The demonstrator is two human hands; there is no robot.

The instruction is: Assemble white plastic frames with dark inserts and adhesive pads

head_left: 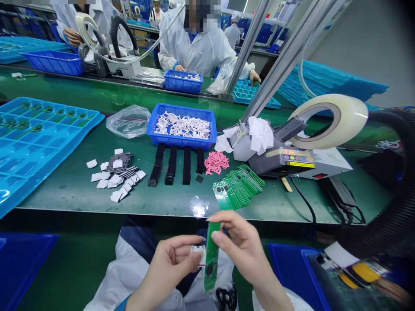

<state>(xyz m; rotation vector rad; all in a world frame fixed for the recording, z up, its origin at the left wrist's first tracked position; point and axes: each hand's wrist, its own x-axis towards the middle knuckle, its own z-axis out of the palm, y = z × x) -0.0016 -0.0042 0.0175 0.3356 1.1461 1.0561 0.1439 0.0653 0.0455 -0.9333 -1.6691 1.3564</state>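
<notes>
Over my lap, in front of the bench edge, my right hand pinches the upper end of a green circuit board, which hangs tilted with its narrow side toward me. My left hand is closed on a small white plastic part, held right beside the board; whether the two touch is hard to tell. A fanned stack of green circuit boards lies on the bench just beyond my right hand. Pink strips are heaped behind that stack.
A blue bin holds white plastic parts. Black strips and grey-white foam pads lie nearby. At left is a light blue tray; at right, a tape dispenser and black hose. A co-worker sits opposite.
</notes>
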